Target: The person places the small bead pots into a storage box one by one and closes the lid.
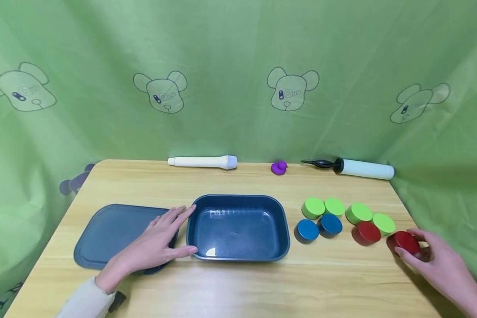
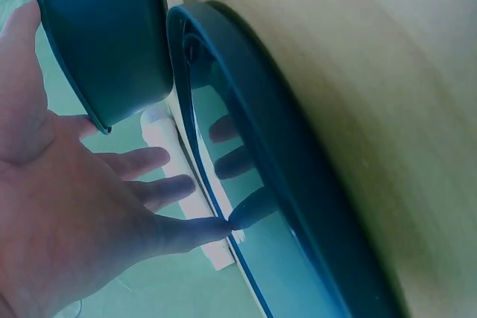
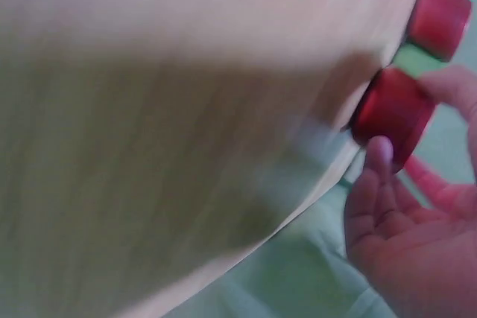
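Observation:
My left hand [image 1: 160, 238] spreads over the right part of a flat dark blue lid [image 1: 119, 234]. Its thumb and index finger reach the left side of a dark blue plastic box [image 1: 238, 258], which stands open with a bare bottom. In the left wrist view the thumb lies against the box [image 2: 104, 35], and the other fingers are extended over the lid [image 2: 298, 176]. At the table's right edge my right hand [image 1: 439, 263] grips a red cylinder [image 1: 407, 242] between thumb and fingers. The right wrist view shows this red cylinder [image 3: 395, 113] too.
Left of the held piece are another red cylinder [image 1: 366, 233], several green cylinders [image 1: 359, 213] and two blue ones [image 1: 306, 231]. A white microphone-shaped object [image 1: 200, 162], a purple duck [image 1: 279, 167] and a hand pump [image 1: 365, 168] line the back. A green curtain [image 1: 230, 88] hangs behind the table.

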`<state>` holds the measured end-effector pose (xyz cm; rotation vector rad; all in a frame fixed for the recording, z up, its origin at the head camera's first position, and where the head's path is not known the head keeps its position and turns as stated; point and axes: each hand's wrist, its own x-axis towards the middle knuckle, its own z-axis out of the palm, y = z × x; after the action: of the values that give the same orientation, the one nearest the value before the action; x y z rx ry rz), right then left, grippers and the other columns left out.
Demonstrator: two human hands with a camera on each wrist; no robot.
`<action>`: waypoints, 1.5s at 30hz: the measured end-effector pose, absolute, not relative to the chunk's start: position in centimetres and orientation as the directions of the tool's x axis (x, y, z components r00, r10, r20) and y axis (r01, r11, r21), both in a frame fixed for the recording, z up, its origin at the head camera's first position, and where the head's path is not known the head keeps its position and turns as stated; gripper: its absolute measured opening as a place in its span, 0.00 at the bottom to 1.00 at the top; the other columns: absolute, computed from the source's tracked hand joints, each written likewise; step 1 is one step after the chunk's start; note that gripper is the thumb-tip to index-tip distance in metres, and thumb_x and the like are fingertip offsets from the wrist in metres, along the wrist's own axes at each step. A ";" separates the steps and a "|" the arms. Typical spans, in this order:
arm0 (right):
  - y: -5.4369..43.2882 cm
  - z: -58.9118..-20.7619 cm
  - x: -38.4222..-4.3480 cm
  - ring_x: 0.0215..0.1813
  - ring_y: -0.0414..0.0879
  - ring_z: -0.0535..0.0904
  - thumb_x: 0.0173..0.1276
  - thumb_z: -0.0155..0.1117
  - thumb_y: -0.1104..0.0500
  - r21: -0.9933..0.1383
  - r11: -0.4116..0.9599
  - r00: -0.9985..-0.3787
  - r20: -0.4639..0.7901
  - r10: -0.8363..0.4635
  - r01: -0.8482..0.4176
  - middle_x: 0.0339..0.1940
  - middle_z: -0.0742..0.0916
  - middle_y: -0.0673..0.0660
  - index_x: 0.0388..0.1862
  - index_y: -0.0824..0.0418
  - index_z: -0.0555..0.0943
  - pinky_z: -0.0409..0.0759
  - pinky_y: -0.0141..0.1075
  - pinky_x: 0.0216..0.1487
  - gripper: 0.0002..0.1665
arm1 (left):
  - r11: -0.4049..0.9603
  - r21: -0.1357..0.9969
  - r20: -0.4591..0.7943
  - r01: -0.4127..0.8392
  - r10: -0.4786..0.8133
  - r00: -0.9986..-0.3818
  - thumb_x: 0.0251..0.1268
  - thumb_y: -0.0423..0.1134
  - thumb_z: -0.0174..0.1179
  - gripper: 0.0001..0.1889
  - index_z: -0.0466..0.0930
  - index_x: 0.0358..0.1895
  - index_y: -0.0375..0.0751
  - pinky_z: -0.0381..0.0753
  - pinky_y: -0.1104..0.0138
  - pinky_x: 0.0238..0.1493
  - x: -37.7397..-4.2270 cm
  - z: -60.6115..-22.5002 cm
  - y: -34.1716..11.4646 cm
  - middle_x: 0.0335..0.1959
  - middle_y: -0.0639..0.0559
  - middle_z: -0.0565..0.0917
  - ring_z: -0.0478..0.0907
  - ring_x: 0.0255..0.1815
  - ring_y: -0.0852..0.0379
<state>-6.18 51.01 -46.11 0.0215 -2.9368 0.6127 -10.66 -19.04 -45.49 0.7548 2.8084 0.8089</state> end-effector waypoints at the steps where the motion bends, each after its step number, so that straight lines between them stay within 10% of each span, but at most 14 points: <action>1: 50.9 -45.9 -6.2 0.33 0.21 0.74 0.67 0.84 0.58 -0.395 0.918 -0.991 0.131 0.030 -0.025 0.53 0.84 0.75 0.68 0.76 0.74 0.72 0.25 0.30 0.40 | 0.735 0.529 0.008 0.424 0.495 -0.869 0.72 0.76 0.61 0.54 0.48 0.92 0.61 0.50 0.27 0.78 -10.7 -45.5 -19.0 0.87 0.38 0.59 0.57 0.86 0.34; 11: 50.9 -45.9 -6.1 0.32 0.21 0.74 0.71 0.81 0.52 -0.394 0.917 -0.993 0.072 0.096 0.060 0.50 0.86 0.74 0.67 0.75 0.73 0.68 0.29 0.30 0.40 | 0.745 0.497 0.022 0.446 0.502 -0.864 0.72 0.77 0.58 0.54 0.46 0.92 0.61 0.55 0.31 0.79 -10.6 -46.1 -19.2 0.85 0.40 0.64 0.59 0.85 0.34; 17: 49.8 -45.5 -5.5 0.35 0.40 0.78 0.75 0.77 0.44 -0.407 0.890 -0.971 0.032 0.238 0.205 0.55 0.81 0.79 0.71 0.79 0.68 0.70 0.29 0.27 0.48 | 0.779 0.421 0.041 0.464 0.495 -0.868 0.73 0.78 0.56 0.53 0.44 0.92 0.64 0.56 0.26 0.76 -10.6 -46.1 -19.3 0.83 0.41 0.67 0.64 0.83 0.36; 22: 48.7 -44.6 -4.6 0.30 0.25 0.69 0.75 0.76 0.46 -0.489 0.835 -0.938 0.089 0.336 0.252 0.60 0.78 0.81 0.77 0.80 0.64 0.72 0.26 0.26 0.51 | 0.799 0.386 0.040 0.462 0.485 -0.873 0.73 0.79 0.54 0.52 0.43 0.92 0.67 0.58 0.24 0.73 -10.6 -46.2 -19.1 0.81 0.41 0.69 0.67 0.81 0.37; 29: 47.2 -43.3 -4.0 0.30 0.29 0.78 0.72 0.79 0.56 -0.661 0.737 -0.908 0.208 0.363 0.143 0.41 0.78 0.29 0.84 0.69 0.65 0.76 0.26 0.25 0.49 | 0.806 0.380 0.028 0.454 0.480 -0.877 0.73 0.78 0.55 0.52 0.43 0.92 0.67 0.58 0.23 0.72 -10.5 -46.2 -19.2 0.80 0.40 0.70 0.65 0.81 0.35; 38: 42.8 -40.8 -3.9 0.37 0.23 0.80 0.68 0.83 0.57 -0.666 0.744 -0.927 0.247 0.282 0.049 0.43 0.83 0.25 0.78 0.50 0.75 0.73 0.21 0.33 0.42 | 0.800 0.394 0.027 0.452 0.481 -0.876 0.74 0.78 0.54 0.52 0.41 0.92 0.67 0.55 0.24 0.75 -10.4 -46.5 -19.2 0.79 0.38 0.70 0.62 0.82 0.33; 45: 38.4 -39.1 -4.4 0.41 0.22 0.80 0.65 0.86 0.57 -0.610 0.791 -0.934 0.305 0.187 -0.042 0.37 0.87 0.30 0.77 0.55 0.77 0.68 0.23 0.38 0.44 | 0.794 0.397 0.073 0.460 0.472 -0.878 0.73 0.78 0.56 0.52 0.45 0.92 0.67 0.58 0.25 0.75 -10.4 -46.7 -19.2 0.63 0.44 0.71 0.73 0.64 0.44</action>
<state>-4.43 38.37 -39.14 -0.1104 -2.6296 0.9078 -10.40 -19.17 -46.66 0.7659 2.9474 0.6398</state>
